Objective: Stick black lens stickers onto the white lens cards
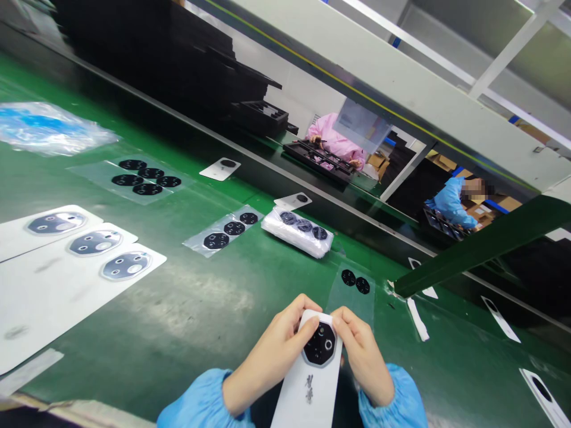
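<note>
Both hands hold a white phone back cover (297,389) with dark printed characters, tilted up near the front edge of the bench. A black eight-sided camera lens cover (320,351) lies at its top end. My left hand (276,342) grips the left edge, its thumb pressing on the upper left of the lens cover. On the opposite side my right hand (361,351) pinches the upper right corner. Just beyond them lies a clear film (354,303) with two black lens pieces (355,282). The undersides of the fingers are hidden.
Film strips with black lens pieces (233,228) and a wrapped stack (297,230) lie on the green bench. At left are large white phone panels (89,285) and a plastic bag (49,128). A green post (482,246) stands right. Beyond, phone covers (502,320) line the belt; two people work.
</note>
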Available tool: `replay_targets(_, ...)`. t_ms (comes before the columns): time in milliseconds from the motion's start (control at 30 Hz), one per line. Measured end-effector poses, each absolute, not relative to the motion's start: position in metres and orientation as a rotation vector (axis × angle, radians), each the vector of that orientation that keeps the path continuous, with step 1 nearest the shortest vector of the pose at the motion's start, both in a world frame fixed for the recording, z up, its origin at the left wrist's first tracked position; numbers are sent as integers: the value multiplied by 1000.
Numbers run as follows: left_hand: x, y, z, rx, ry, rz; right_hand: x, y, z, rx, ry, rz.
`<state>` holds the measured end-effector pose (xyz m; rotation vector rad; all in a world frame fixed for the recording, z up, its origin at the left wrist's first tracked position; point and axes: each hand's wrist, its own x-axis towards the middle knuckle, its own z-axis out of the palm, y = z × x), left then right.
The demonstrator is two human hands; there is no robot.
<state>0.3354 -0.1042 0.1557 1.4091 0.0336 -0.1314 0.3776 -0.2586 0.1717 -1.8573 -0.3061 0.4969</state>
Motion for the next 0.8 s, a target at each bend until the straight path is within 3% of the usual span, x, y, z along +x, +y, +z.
replay_targets(367, 345, -99, 154, 1070, 77, -324, 377, -253, 177, -1831, -259, 496)
replay_targets(800, 350, -101, 155, 912, 115, -309, 366, -251, 176, -1574, -204, 615)
